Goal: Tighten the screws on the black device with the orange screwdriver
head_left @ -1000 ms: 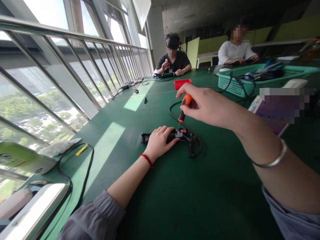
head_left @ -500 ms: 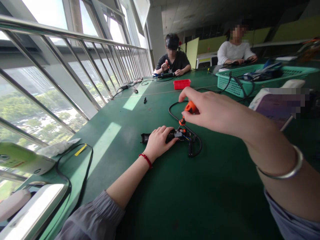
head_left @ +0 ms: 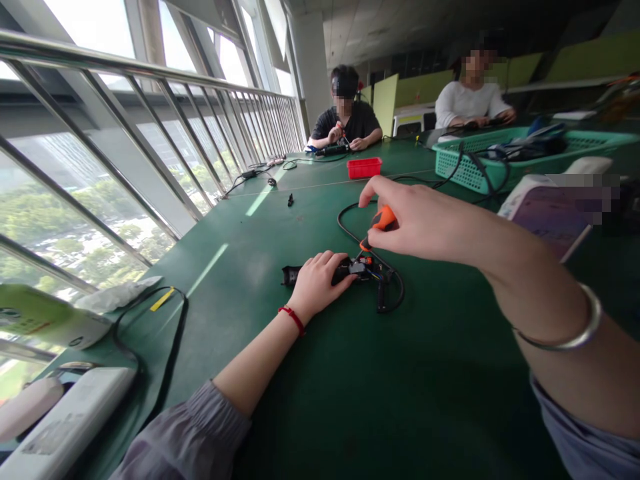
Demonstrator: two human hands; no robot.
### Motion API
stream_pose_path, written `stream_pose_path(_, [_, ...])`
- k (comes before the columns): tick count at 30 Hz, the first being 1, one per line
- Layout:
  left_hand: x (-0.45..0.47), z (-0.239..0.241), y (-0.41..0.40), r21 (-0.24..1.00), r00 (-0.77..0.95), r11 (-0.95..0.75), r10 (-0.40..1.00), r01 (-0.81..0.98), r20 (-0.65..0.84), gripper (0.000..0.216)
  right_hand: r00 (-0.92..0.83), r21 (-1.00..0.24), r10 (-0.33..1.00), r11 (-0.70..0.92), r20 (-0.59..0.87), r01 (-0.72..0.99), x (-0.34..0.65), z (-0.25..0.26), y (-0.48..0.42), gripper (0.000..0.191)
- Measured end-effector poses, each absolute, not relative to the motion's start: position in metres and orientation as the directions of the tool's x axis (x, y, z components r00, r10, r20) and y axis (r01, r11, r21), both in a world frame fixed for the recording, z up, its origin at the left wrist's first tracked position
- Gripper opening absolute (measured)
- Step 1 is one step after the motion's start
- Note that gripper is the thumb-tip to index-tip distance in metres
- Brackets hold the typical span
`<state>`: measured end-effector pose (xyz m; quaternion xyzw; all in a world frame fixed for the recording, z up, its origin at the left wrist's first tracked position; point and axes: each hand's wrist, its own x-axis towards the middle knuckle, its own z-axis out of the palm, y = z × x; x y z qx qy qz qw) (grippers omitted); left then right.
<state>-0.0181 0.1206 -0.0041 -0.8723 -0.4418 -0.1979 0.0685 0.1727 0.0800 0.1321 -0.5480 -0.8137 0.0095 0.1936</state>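
Observation:
My left hand (head_left: 320, 283) is closed over a long black device (head_left: 291, 275) lying on the green table, its right end opened up to show wires and small parts. In my right hand (head_left: 410, 217) is an orange and black screwdriver (head_left: 384, 219), gripped between thumb and fingers. The shaft slants down to the exposed part of the device beside my left fingertips; the exact spot its tip touches is too small to make out. A black cable (head_left: 401, 287) loops around the device's right end.
A red tray (head_left: 365, 168) and a small black piece (head_left: 291, 199) are farther back. At right stand a teal basket (head_left: 450, 167) of cables and a purple-white box (head_left: 545, 213). Left are a green bottle (head_left: 50, 320), a white box (head_left: 75, 420) and a railing. Two people sit opposite.
The screwdriver handle has turned and leans a little more to the right in my right hand. My left hand stays on the device. The sunlit strips on the table have narrowed.

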Motion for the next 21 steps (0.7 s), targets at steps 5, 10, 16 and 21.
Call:
stream_pose_path(5, [-0.018,-0.0035,0.121,0.06,0.528,-0.598,0.747,0.8,0.404,0.039,-0.273,-0.21,0.928,0.328,0.252,0.921,0.1711,0.1346,0.0747,0.031])
stream_pose_path(10, [-0.0182,-0.0035,0.1217,0.06,0.528,-0.597,0.748,0.8,0.401,0.04,-0.315,-0.195,0.896,0.386,0.313,0.902,0.1744,0.1314,0.0735,0.034])
stream_pose_path(16, [-0.0184,-0.0041,0.1205,0.065,0.526,-0.594,0.753,0.802,0.396,0.039,-0.284,-0.214,0.909,0.356,0.304,0.91,0.1771,0.1298,0.0785,0.046])
stream_pose_path(21, [-0.0183,-0.0039,0.121,0.073,0.527,-0.599,0.75,0.797,0.399,0.039,-0.243,-0.204,0.937,0.297,0.253,0.933,0.1763,0.1347,0.0735,0.034])
